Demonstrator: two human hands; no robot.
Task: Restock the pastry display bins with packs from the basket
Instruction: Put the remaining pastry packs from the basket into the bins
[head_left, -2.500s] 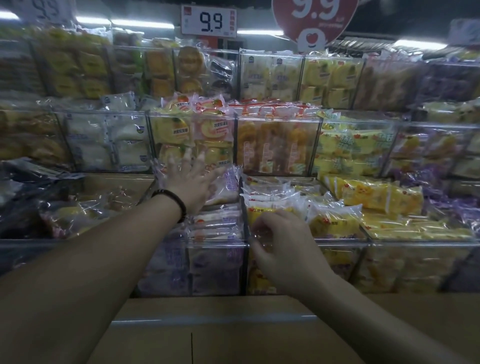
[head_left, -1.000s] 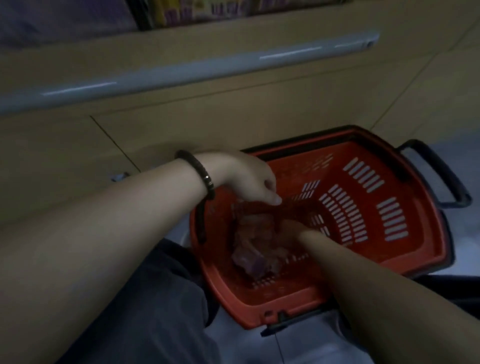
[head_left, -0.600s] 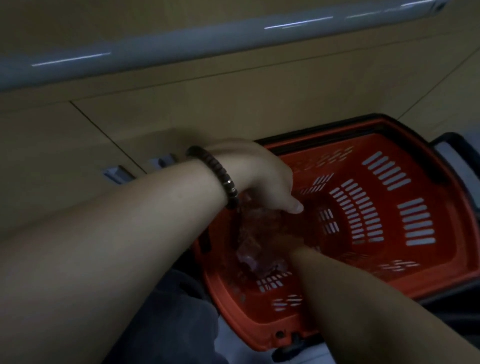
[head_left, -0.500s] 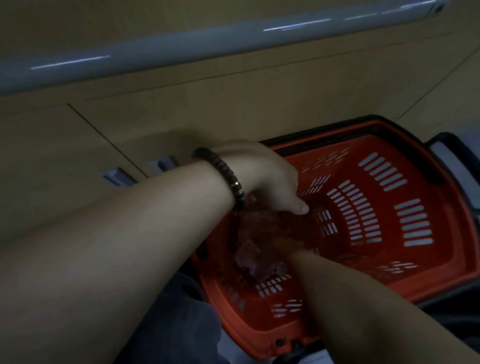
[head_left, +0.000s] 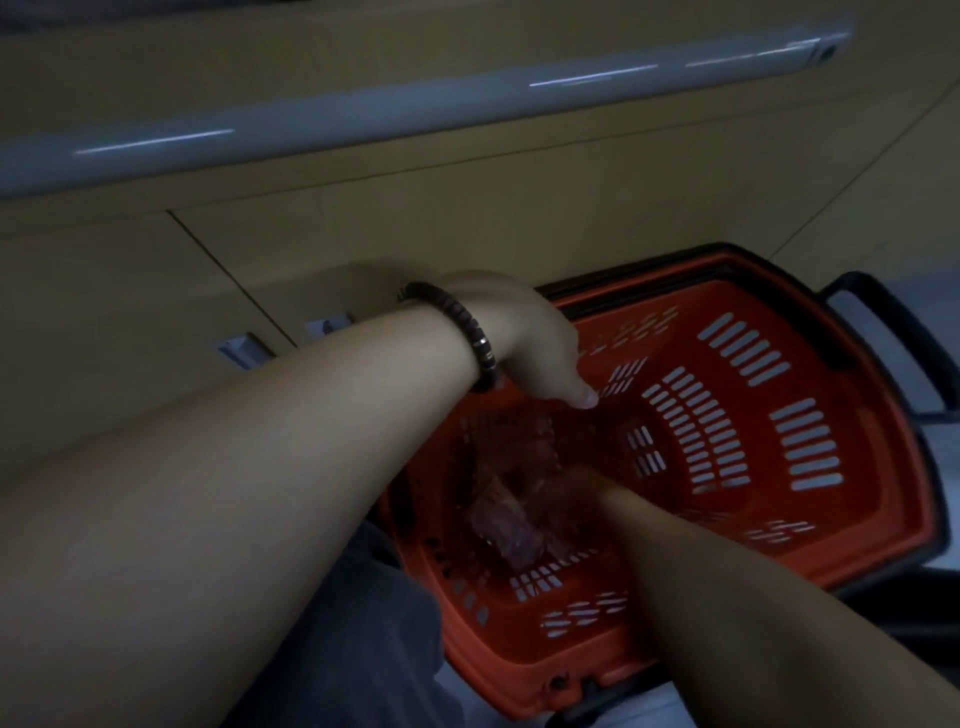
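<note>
A red plastic basket (head_left: 779, 415) stands on the floor below me. In its left part lie a few clear pastry packs (head_left: 506, 525) with purplish contents. My left hand (head_left: 524, 343), with a dark bead bracelet on the wrist, reaches down over the packs, thumb pointing right, its fingers hidden underneath. My right hand (head_left: 574, 491) is deep in the basket against the packs, dim and hard to make out. The display bins are out of view.
The tan wooden base of the display stand (head_left: 467, 218) with a grey rail (head_left: 415, 104) rises just behind the basket. The basket's black handle (head_left: 883, 322) sticks out at the right. My dark trouser leg (head_left: 353, 639) is at the bottom left.
I have turned from the display bins down to the basket. Both hands have gone into it and stay on the packs; over the last second the view only shifted slightly.
</note>
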